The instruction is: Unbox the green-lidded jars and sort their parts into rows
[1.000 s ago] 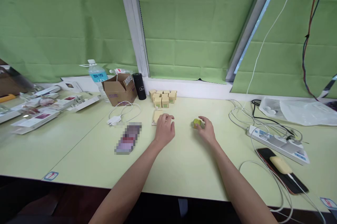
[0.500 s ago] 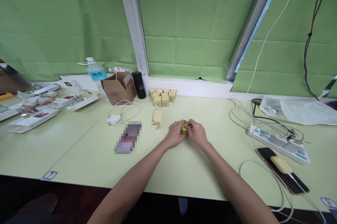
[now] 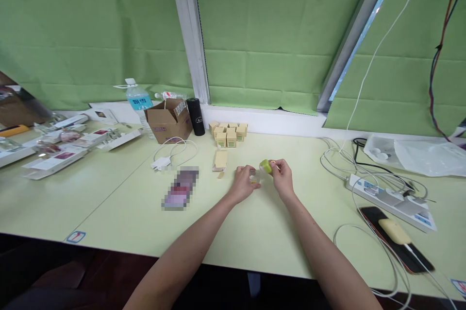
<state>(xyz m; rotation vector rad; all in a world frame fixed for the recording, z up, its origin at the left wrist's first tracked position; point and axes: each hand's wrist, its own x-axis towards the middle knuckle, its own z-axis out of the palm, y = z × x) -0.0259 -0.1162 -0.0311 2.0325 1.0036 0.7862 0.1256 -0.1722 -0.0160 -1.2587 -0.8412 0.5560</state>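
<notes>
Green in colour, a small piece (image 3: 265,166) is sitting pinched between the thumb and fingers of my right hand (image 3: 283,176), which is gripping it only near the fingertips. My left hand (image 3: 243,184) is holding a clear cup (image 3: 256,176), thumb on the near side and fingers on the far side, so it is standing open just as wide as the cup. Some yellow is showing low in the cup. The piece is hanging just beside it, toward one o'clock; whether the two are touching I cannot tell, nor whether the cup is resting on the counter (image 3: 127,208).

Taking the cup as the dial's centre, with twelve straight ahead of me, a carton (image 3: 220,159) is lying near at ten o'clock, and a cluster of small boxes (image 3: 231,137) is standing farther off at eleven. Toward nine, a pixelated slab (image 3: 181,188) is lying, with a charger (image 3: 161,163) beyond it. Well apart at ten, a cardboard box (image 3: 169,125) is standing beside a black flask (image 3: 196,118). Past three, a power strip (image 3: 396,209) is lying; at four, a phone (image 3: 371,214) is bearing a yellow case (image 3: 394,231).
</notes>
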